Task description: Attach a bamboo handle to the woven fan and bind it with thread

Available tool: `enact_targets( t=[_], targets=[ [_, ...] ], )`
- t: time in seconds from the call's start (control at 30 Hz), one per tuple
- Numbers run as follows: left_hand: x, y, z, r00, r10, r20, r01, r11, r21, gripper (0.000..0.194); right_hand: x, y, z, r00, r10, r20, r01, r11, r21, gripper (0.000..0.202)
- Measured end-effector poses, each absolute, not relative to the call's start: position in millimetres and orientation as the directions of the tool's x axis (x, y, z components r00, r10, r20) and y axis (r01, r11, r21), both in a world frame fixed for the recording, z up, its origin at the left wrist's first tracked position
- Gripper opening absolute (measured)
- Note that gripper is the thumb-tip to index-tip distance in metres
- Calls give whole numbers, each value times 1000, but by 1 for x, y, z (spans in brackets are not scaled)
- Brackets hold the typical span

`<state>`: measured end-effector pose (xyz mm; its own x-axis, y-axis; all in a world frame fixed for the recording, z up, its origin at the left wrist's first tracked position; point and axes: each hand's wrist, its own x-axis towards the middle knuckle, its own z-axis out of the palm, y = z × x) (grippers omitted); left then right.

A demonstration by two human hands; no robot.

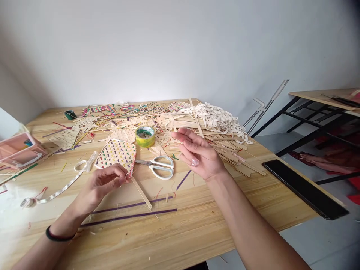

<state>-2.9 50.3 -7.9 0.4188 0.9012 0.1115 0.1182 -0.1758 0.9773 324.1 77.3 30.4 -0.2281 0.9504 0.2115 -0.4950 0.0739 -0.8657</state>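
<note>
A small woven fan point(114, 153) of pale strips with coloured checks lies on the table, its edge bound in white tape with red thread near the lower corner. A flat bamboo handle point(142, 193) runs down from that corner. My left hand point(108, 182) is closed in a pinch at the fan's lower corner. My right hand point(198, 154) is raised to the right of the fan, thumb against curled fingers; whatever it pinches is too fine to make out. Between my hands lie white-handled scissors point(161, 167), their blades pointing at the fan.
Behind the scissors stands a roll of tape point(145, 137). White ribbon point(63, 191) trails on the left near a pink box point(21, 152). Bamboo strips point(180, 123) and a heap of white cord point(218, 118) cover the back. A black phone point(303, 188) lies at the right edge.
</note>
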Motion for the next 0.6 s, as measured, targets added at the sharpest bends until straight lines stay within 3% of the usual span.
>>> enact_targets(
  t=[0.27, 0.6],
  targets=[
    [-4, 51, -6, 464, 879, 115, 269, -263, 926, 34, 321, 86, 25, -61, 977, 207, -473, 154, -868, 29],
    [-7, 54, -6, 365, 929, 52, 389, -203, 898, 42, 333, 95, 20, 75, 977, 200, -500, 210, -840, 27]
  ],
)
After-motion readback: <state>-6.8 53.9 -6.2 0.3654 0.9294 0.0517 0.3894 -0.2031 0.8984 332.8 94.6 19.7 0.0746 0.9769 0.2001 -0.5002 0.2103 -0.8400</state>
